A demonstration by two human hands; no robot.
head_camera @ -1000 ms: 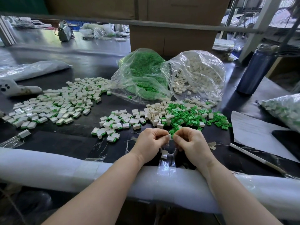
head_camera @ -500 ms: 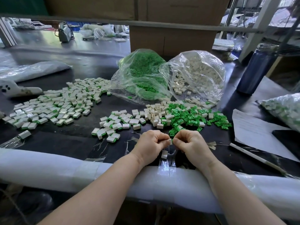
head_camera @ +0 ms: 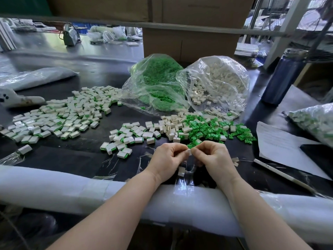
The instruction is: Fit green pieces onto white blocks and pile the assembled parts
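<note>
Closely paired, left hand (head_camera: 168, 156) and right hand (head_camera: 214, 156) fingertips pinching one white block (head_camera: 189, 152) between them, green piece possibly hidden inside.

A long dark worktable (head_camera: 75, 159) fills most of the space, its near edge wrapped in white foam padding (head_camera: 63, 188) taped over with clear film. Behind it stand big cardboard boxes (head_camera: 189, 40), plain brown, stacked close against a grey metal rail (head_camera: 108, 24) that runs across the whole width. Further back on the left lies another table (head_camera: 45, 49), glossy with reflected daylight — cluttered with bags and a small grey machine (head_camera: 69, 36). To the right, a white slanted frame post (head_camera: 281, 31) rises past a dark blue bottle (head_camera: 282, 76) — beyond it, bright, washed-out light. A sheet of paper (head_camera: 281, 147) lies at the right.
</note>
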